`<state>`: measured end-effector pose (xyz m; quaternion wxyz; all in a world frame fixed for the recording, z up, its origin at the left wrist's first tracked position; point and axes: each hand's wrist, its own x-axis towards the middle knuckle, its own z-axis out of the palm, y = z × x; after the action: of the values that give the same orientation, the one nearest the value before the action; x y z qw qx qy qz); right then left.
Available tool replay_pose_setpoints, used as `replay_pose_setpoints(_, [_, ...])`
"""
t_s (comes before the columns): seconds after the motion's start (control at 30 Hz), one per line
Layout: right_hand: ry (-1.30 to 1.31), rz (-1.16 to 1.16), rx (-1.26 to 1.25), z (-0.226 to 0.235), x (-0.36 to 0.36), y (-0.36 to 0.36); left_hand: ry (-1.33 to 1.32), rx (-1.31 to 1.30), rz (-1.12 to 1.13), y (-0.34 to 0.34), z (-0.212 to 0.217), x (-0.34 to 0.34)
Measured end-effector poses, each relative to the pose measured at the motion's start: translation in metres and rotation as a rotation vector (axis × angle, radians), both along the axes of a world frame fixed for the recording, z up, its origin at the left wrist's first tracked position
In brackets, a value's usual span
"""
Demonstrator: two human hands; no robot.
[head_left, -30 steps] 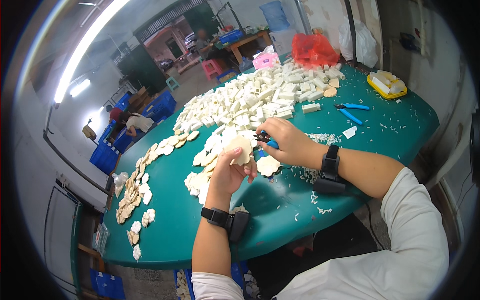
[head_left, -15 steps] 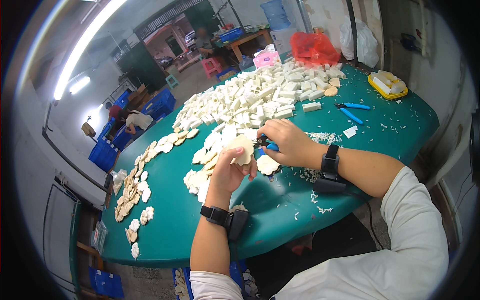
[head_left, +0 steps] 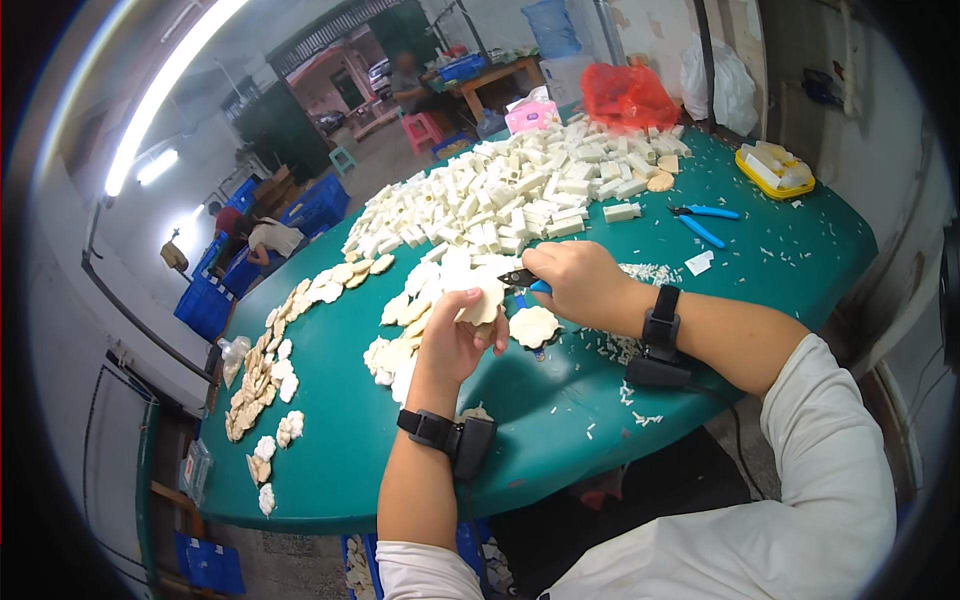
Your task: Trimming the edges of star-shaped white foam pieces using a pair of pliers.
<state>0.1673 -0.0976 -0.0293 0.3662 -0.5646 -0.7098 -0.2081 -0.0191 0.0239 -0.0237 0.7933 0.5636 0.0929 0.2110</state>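
My left hand (head_left: 455, 340) grips a cream, scallop-edged flat piece (head_left: 487, 304) between thumb and fingers above the table. In my right hand (head_left: 582, 282) is a pair of blue-handled nippers (head_left: 518, 280), its dark jaws close to the piece's upper right edge; whether they touch it I cannot tell. Another scalloped piece (head_left: 533, 326) lies on the table just right of my left fingers. Behind my left hand, a heap of similar cream pieces (head_left: 412, 310) is partly hidden by it.
The green table (head_left: 640, 470) carries a big pile of white rectangular tubes (head_left: 500, 190), a row of scalloped pieces (head_left: 262, 385) at left and scattered white clippings (head_left: 640, 272). Spare blue-handled nippers (head_left: 708, 222) and a yellow tray (head_left: 775, 172) lie at right. A red bag (head_left: 628, 97) sits behind.
The flat piece has tilted and turned in my left hand. My right hand has shifted slightly with the nippers, whose jaws now show more plainly by its edge.
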Motion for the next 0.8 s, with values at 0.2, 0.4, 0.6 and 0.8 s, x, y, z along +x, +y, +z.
replay_pose_setpoints(0.2, [-0.004, -0.028, 0.031, 0.002, 0.001, -0.001, 0.019, -0.057, 0.033, -0.001, 0.001, 0.004])
replay_pose_setpoints(0.4, [-0.083, -0.075, 0.067, -0.001, 0.003, 0.002, 0.026, -0.15, -0.058, 0.005, 0.0, 0.004])
replay_pose_setpoints(0.6, [-0.111, -0.134, -0.016, -0.003, 0.004, 0.003, 0.004, -0.096, -0.117, 0.0, 0.002, 0.008])
replay_pose_setpoints(0.8, [-0.088, -0.163, 0.005, -0.005, 0.005, 0.006, 0.011, -0.061, -0.149, -0.004, 0.007, 0.006])
